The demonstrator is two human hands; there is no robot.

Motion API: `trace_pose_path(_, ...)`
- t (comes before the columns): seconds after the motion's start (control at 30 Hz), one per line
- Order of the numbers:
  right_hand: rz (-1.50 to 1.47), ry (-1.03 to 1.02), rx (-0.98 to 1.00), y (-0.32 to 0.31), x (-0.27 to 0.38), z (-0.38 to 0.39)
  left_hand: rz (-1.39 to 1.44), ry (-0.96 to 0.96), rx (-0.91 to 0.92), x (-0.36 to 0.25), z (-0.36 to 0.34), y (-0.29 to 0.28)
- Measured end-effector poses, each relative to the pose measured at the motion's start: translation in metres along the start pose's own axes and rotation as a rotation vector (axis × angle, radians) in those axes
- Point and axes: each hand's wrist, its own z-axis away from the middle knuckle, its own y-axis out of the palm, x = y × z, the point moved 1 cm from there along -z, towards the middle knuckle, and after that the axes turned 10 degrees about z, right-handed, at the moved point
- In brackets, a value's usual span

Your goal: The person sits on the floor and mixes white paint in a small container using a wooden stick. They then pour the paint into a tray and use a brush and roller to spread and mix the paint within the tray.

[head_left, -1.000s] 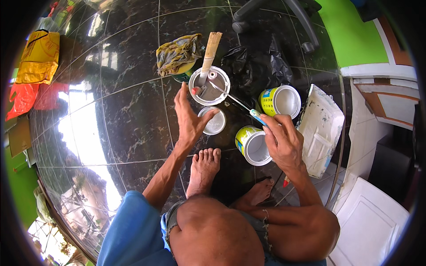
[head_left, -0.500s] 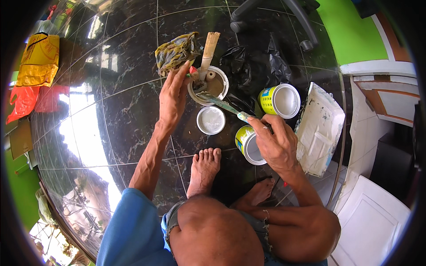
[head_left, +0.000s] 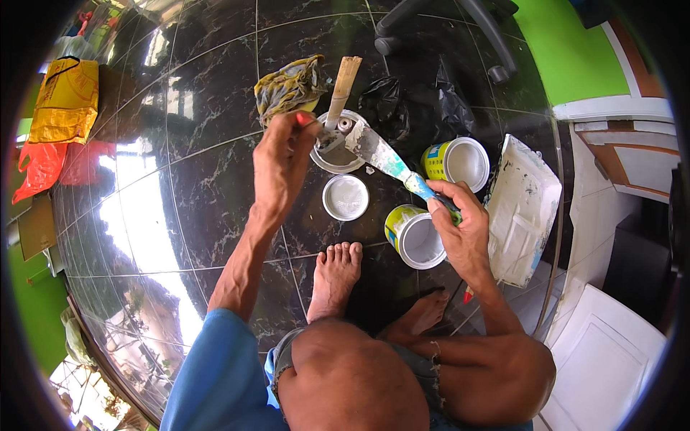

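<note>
Paint scraper [head_left: 379,154], its handle blue-green, is being gripped in the closed right hand [head_left: 460,223], with the blade being held over the rim of the open paint tin [head_left: 334,147]. A small red-tipped object, too small to identify, is being pinched in the left hand [head_left: 282,159] just left of that tin. A loose lid [head_left: 346,197] and two yellow cans [head_left: 417,235] are lying just below and right of the tin.
</note>
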Motion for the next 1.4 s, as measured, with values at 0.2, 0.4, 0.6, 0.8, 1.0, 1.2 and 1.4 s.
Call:
trace_pose_path(0.2,-0.003,0.038,0.033,0.001,0.001,-0.003,0.004,0.107,-0.066,-0.022,0.007,-0.016)
trace_pose_path(0.4,-0.003,-0.008,0.028,0.004,-0.002,-0.004,-0.047,0.213,-0.072,-0.033,0.011,-0.017)
trace_pose_path(0.6,0.02,-0.014,0.041,0.005,-0.003,-0.005,-0.121,0.46,-0.015,-0.039,0.016,-0.012)
trace_pose_path(0.8,0.029,-0.042,0.029,0.006,-0.007,-0.004,-0.152,0.457,0.073,-0.034,0.017,-0.009)
trace_pose_path(1.0,0.024,-0.043,-0.019,0.003,-0.005,-0.004,-0.166,0.424,0.148,-0.023,0.015,-0.013)
trace_pose_path(1.2,0.033,-0.094,-0.076,0.003,-0.006,-0.003,-0.157,0.293,0.152,-0.004,0.012,0.001)
trace_pose_path(1.4,-0.087,0.027,-0.017,0.006,-0.013,0.009,-0.185,0.064,0.018,0.02,0.021,0.017)
